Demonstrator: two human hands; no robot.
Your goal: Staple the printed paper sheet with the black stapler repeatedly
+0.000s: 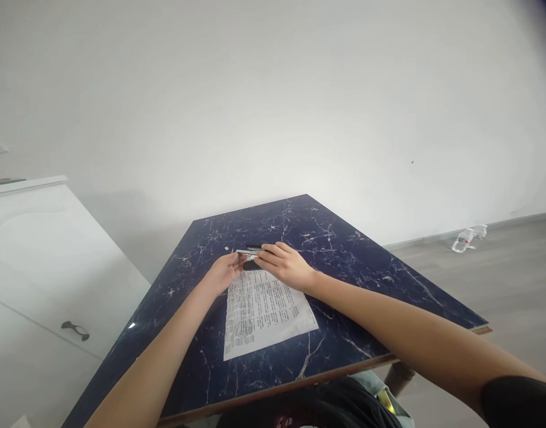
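A thin flat thing with a pale edge (245,252) is between my hands above the table; its kind I cannot make out. My left hand (225,272) pinches its left end between thumb and fingers. From the right, my right hand (285,265) lies over its other end with fingers bent round it. A dark slim piece (254,246) shows just behind it, by the right fingertips. Just below the hands is a black object (252,266), partly covered by the fingers. Under both hands lies a printed sheet of paper (270,312), its far edge hidden.
The blue marbled table (344,267) has its far corner by the white wall (273,107). A tiny white scrap (226,248) lies left of the hands. At left stands a white cabinet (41,255) with a dark handle (75,330). Clear plastic bottles (464,239) lie on the floor at right.
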